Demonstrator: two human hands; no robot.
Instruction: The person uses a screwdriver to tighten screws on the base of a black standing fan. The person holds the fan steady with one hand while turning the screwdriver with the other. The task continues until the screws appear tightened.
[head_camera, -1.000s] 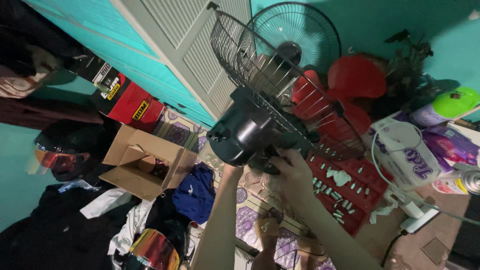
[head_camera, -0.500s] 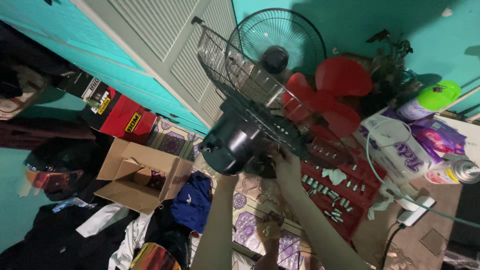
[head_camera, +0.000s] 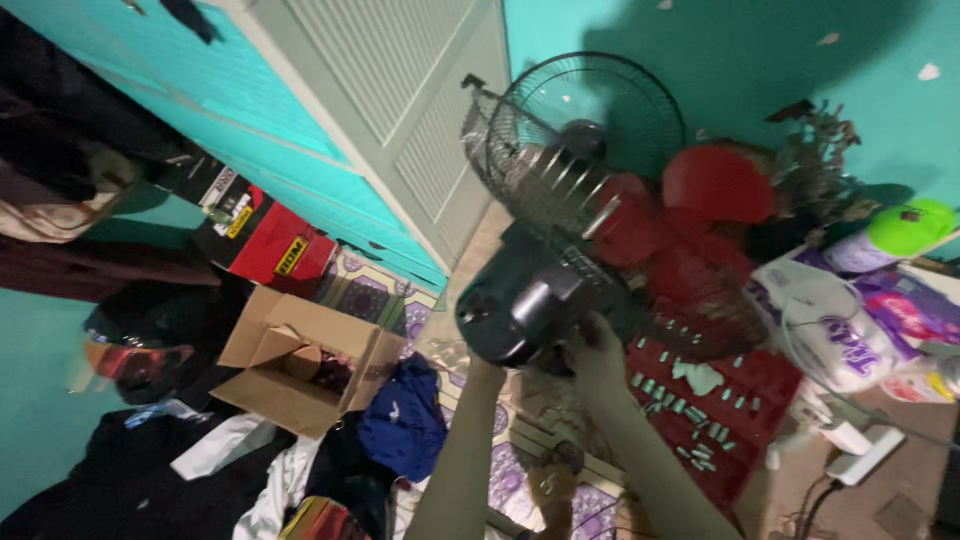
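Holding up a fan motor (head_camera: 520, 300) with red blades (head_camera: 690, 215) inside a wire cage (head_camera: 540, 170): right hand (head_camera: 598, 352) gripping its underside, left hand's grip hidden behind.

Cluttered room, teal walls (head_camera: 780, 60)

Pale louvered door (head_camera: 400, 90) at twelve o'clock; open cardboard box (head_camera: 290, 360) at eight; patterned floor mat (head_camera: 520, 470) at six.

Both forearms showing bare at btm centre of frame, no sleeves, no watch or rings visible. Left hand (head_camera: 487, 372) & right hand (head_camera: 598, 358) wearing no gloves.
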